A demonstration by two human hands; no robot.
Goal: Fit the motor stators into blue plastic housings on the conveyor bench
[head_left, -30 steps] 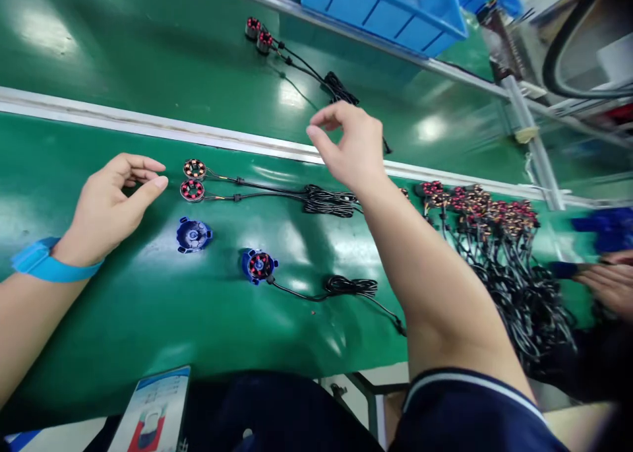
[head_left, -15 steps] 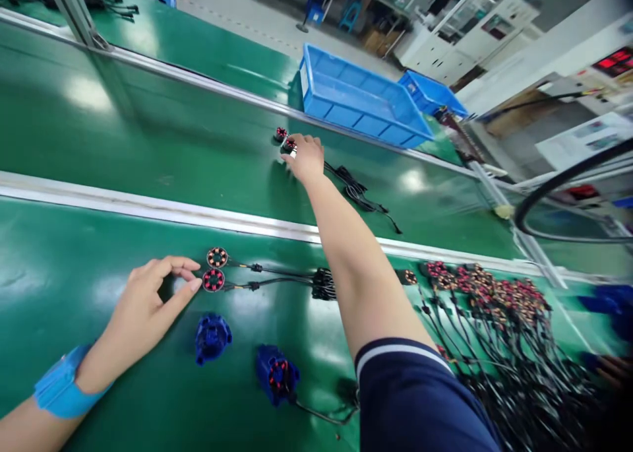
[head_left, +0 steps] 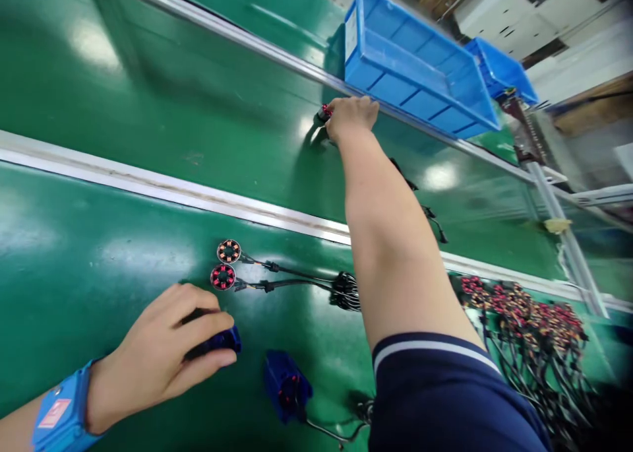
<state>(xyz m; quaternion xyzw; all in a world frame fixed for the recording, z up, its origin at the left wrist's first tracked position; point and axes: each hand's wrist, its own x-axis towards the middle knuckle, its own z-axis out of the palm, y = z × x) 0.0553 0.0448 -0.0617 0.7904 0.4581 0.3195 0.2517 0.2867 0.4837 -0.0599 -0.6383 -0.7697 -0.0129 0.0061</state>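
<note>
My left hand [head_left: 171, 343] is closed around a dark blue plastic motor housing [head_left: 228, 339], its thumb and fingers on either side. My right hand [head_left: 352, 119] reaches out over the far green strip, fingers closed on wired motor stators; one with red windings [head_left: 324, 113] shows at its left edge, the rest hidden. Just above my left hand lie an orange-wound stator [head_left: 229, 251] and a red-wound stator [head_left: 223, 277], their black cables running right. A second blue housing [head_left: 287, 385], with a red-wound stator seated inside, lies near the front.
A large blue bin [head_left: 420, 69] stands beyond the far rail. The pale metal rail [head_left: 173, 193] divides the two green surfaces. To the right is a heap of wired stators [head_left: 529, 313] with tangled black cables. A bundle of black cables [head_left: 345, 290] lies beside my right arm.
My left hand has moved down from beside the two stators and closed on the blue housing. My right hand has closed on the far stators. The view has shifted left and down.
</note>
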